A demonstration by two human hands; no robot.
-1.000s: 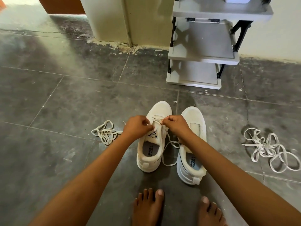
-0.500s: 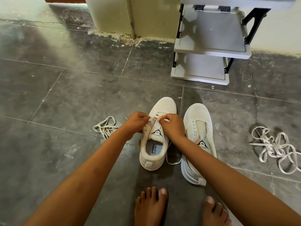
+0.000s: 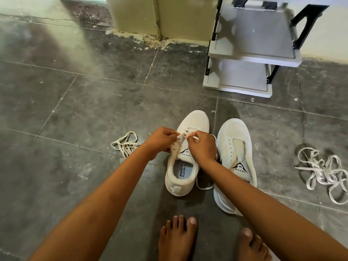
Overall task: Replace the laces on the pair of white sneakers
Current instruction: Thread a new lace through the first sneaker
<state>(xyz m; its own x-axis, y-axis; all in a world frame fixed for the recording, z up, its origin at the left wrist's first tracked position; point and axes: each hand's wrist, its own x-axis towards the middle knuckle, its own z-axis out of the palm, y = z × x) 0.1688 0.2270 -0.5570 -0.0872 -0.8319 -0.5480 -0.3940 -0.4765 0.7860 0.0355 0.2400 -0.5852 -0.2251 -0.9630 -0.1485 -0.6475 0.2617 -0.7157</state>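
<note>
Sneakers (image 3: 195, 121) stand on the floor (image 3: 75, 110) near the grey rack (image 3: 252, 61); on the one farther from it my left hand (image 3: 160, 140) pinches the eyelet flap (image 3: 174, 147), my right hand (image 3: 202, 146) the lace (image 3: 194, 138), seemingly mid-threading, so its tip must find the next eyelet.

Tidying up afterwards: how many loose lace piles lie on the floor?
2: a small pile left of the sneakers, a bigger tangle right of them; how many laces each holds is unclear.
</note>
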